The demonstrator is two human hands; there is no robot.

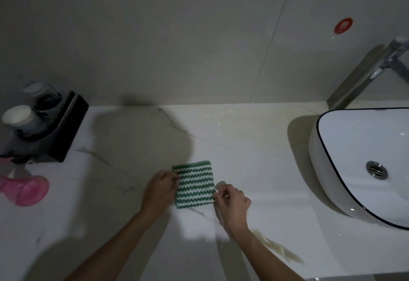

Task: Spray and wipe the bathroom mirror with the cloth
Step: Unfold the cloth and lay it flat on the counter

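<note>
Where the marble counter (132, 148) fills the frame: white basin (354, 159) and faucet (389, 59) at right, black cup holder (64, 130) and pink spray bottle (26, 189) at left, nothing between hands and cloth. Green-and-white zigzag cloth (195, 184) lies flat at lower centre; left hand (160, 189) pinches its left edge, right hand (232, 201), fingers curled, pinches its lower right corner.

White basin (345, 148) right, on marble counter (254, 143) | chrome tap (389, 59) behind | black holder (64, 130) with cups left | red wall sticker (343, 25)
</note>
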